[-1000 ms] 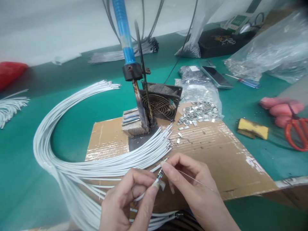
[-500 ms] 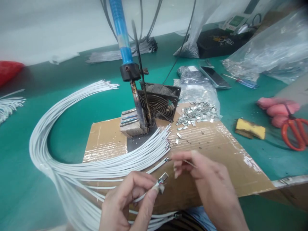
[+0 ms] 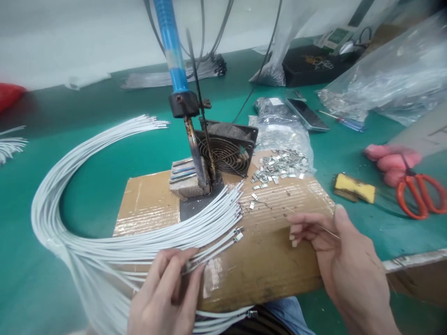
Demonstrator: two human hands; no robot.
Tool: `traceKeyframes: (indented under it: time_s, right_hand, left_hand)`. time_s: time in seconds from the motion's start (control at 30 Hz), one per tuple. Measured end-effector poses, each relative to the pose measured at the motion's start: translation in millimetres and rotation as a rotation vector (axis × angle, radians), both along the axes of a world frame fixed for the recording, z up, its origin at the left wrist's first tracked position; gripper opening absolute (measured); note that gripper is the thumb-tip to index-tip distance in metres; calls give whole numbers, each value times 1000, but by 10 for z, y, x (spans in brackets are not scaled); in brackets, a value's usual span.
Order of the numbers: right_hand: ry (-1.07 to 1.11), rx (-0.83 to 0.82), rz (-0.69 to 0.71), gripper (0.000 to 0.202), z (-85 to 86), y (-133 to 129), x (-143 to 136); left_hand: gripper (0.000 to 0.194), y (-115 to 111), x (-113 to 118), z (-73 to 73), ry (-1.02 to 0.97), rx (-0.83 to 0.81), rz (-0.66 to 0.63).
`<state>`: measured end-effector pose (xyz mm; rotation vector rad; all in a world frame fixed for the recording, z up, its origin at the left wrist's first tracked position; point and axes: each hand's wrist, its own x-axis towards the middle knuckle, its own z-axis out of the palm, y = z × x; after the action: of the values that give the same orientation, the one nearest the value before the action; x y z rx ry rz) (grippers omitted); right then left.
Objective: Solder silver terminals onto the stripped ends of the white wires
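Note:
My left hand [image 3: 164, 293] is closed, thumb and fingers pinching a white cable [image 3: 218, 250] at the near side of the bundle. That cable ends in a small metal connector [image 3: 238, 237], lying beside another cable end with a connector. My right hand [image 3: 344, 260] is over the right part of the cardboard, thumb raised, with a thin solder wire [image 3: 328, 231] running through its curled fingers. The bundle of white cables [image 3: 139, 242] curves across the cardboard [image 3: 265, 260], stripped ends facing right. Behind them a soldering iron [image 3: 195, 149] with a blue handle points down.
Behind the cardboard's middle stands a fan [image 3: 228, 149]. Loose metal connectors [image 3: 279, 165] are heaped by a plastic bag. To the right are a yellow sponge [image 3: 354, 188], orange-handled scissors [image 3: 415, 197] and a phone [image 3: 307, 114]. More connected cables [image 3: 226, 318] hang at the near edge.
My left hand has moved left and down, laying the cable with its connector beside the others on the cardboard. My right hand has drawn away to the right with the solder wire.

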<state>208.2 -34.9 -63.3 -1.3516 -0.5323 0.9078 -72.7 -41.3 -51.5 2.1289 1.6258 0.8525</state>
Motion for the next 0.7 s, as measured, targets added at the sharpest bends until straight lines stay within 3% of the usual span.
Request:
traceKeyframes:
  time_s: [0.1, 0.2, 0.37, 0.53, 0.7]
  right_hand:
    - [-11, -8, 8, 59, -17, -3, -1]
    - [-23, -12, 16, 58, -27, 4, 10]
    - [-29, -18, 25, 55, -36, 7, 18]
    - [-39, -23, 17, 54, -52, 8, 13]
    - [-61, -29, 26, 53, -72, 3, 17]
  left_hand:
    - [16, 35, -63, -56, 81, 80, -34]
    - [20, 73, -93, -9, 34, 95, -76]
    - [17, 89, -167, 98, -85, -81, -196]
    - [11, 119, -326, 40, 26, -1, -84]
    - [14, 193, -392, 24, 115, 42, -97]
